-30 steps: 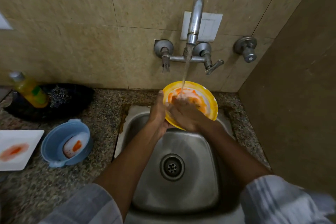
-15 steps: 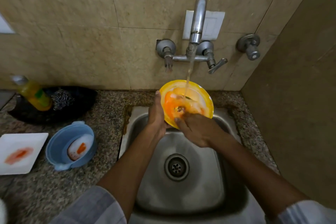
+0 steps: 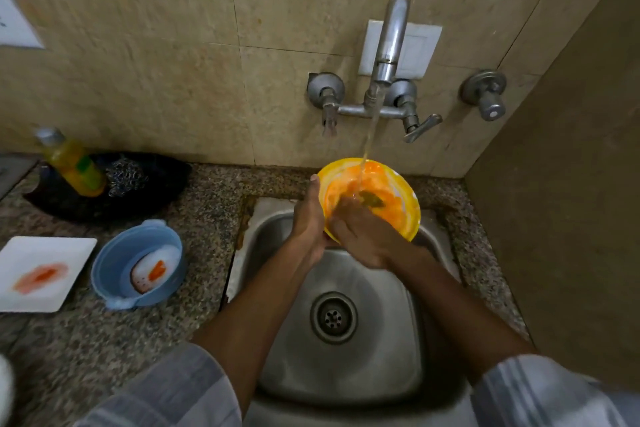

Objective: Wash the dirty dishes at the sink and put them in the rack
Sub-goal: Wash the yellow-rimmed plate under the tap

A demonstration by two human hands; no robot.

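A yellow plate [image 3: 398,215] smeared with orange sauce is tilted over the steel sink [image 3: 346,374], under water running from the tap [image 3: 391,38]. My left hand [image 3: 308,218] grips the plate by its left rim. My right hand [image 3: 363,239] lies flat on the plate's face with its fingers in the stream. A small dark green bit sits at those fingertips; I cannot tell what it is. No rack is in view.
On the granite counter to the left stand a blue bowl [image 3: 114,263] holding a stained white dish, and a white square plate [image 3: 69,253] with a red smear. Behind them a black tray [image 3: 156,180] holds a soap bottle [image 3: 74,166] and a steel scrubber [image 3: 126,177]. A wall [image 3: 571,184] closes the right side.
My right hand has kept rubbing over the plate's face, sliding down and then back up into the stream. The orange sauce has spread across the plate. My left hand keeps its hold.
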